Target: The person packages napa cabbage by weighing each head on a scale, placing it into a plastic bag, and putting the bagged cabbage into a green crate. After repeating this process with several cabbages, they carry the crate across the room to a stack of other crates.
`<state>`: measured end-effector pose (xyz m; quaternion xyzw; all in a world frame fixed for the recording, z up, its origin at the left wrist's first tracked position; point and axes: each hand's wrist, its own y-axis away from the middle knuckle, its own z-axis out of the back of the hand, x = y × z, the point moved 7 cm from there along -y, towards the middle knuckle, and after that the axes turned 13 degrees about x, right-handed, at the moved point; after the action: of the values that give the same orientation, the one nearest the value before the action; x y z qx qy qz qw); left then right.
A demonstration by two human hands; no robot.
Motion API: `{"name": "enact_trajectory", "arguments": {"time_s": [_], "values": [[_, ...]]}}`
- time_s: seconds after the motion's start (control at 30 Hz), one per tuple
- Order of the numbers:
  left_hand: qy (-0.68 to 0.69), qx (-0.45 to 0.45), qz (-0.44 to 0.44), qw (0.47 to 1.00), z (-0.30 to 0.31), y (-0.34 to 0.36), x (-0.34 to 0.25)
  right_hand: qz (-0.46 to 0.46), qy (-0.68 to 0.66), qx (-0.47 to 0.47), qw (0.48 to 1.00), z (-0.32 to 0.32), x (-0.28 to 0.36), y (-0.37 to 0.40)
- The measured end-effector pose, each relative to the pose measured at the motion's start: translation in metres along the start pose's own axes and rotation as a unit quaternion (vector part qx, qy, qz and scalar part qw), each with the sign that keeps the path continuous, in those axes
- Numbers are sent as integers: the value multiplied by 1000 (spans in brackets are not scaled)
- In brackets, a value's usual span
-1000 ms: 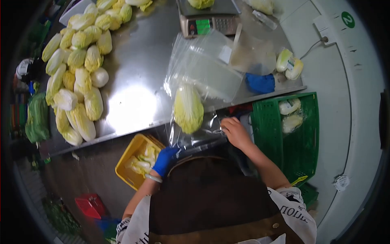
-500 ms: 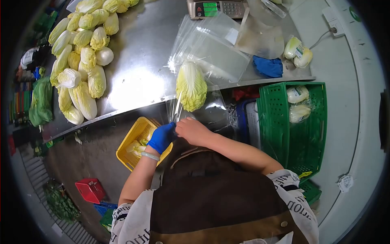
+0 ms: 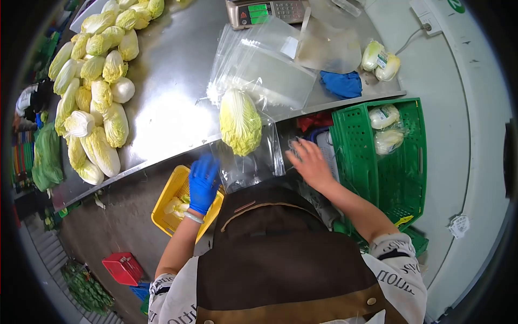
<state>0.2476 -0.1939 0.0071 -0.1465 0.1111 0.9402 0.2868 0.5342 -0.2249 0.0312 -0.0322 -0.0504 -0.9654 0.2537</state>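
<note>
A napa cabbage (image 3: 240, 123) lies at the front edge of the metal table (image 3: 167, 89), its leafy end toward me. Around its lower part a clear plastic bag (image 3: 264, 154) hangs down over the edge. My left hand (image 3: 202, 181), in a blue glove, is to the left of the bag, above the yellow basket, fingers stretched out and a little blurred. On the other side, my bare right hand (image 3: 312, 162) has its fingers apart and nothing in them, between the bag and the green crate.
Several napa cabbages (image 3: 102, 81) are piled at the left. Flat clear bags (image 3: 270, 67) lie behind the cabbage, below a scale (image 3: 264, 12). A yellow basket (image 3: 162, 202) holds leaf pieces. Wrapped cabbages sit in a green crate (image 3: 353, 162); a blue cloth-like bundle (image 3: 341, 84) is near the corner.
Both hands were together at the bag's lower end; they have come apart, left hand to the left, right hand to the right. The bag hangs loose and spread. The whole view has shifted slightly.
</note>
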Motion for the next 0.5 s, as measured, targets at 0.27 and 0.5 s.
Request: {"name": "enact_trajectory", "arguments": {"time_s": [0.27, 0.5], "values": [[475, 30, 48, 878, 6, -23, 36, -2, -518, 102, 850, -42, -33, -65], [534, 67, 250, 805, -101, -61, 114, -287, -659, 175, 673, -124, -32, -104]]}}
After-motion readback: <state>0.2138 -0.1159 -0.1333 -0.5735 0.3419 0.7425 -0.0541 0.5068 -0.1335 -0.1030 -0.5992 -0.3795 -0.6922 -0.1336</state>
